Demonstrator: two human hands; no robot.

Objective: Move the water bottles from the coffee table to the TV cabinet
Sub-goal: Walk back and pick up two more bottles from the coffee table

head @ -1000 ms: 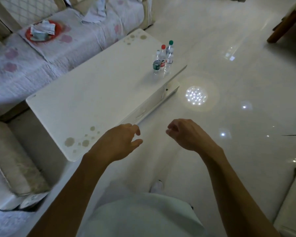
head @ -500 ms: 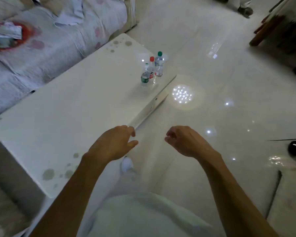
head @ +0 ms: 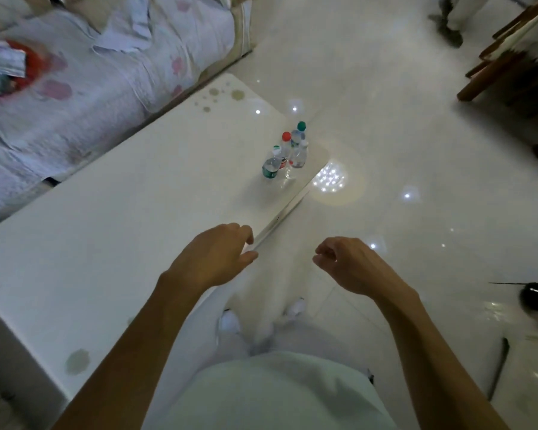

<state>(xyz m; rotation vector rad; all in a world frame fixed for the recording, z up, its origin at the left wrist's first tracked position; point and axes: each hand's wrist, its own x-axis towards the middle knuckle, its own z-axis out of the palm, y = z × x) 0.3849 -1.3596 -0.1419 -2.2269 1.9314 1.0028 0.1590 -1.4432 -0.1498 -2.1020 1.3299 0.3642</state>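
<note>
Hovering near the desk [head: 121, 237] edge, our left grip [head: 212, 259] and right grip [head: 348, 265] hang loose, empty; water bottles [head: 272, 167] stand upright farther along.

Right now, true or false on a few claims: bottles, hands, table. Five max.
1. The bottles stand upright on the table. True.
2. The left hand holds a bottle. False: it holds nothing and hangs with its fingers loosely curled above the table's edge.
3. The right hand is empty. True.
4. Every bottle cap is red. False: there is one red cap and one green cap, and the others are pale.
5. The bottles stand close to the table's floor-side edge, away from the sofa. True.
</note>
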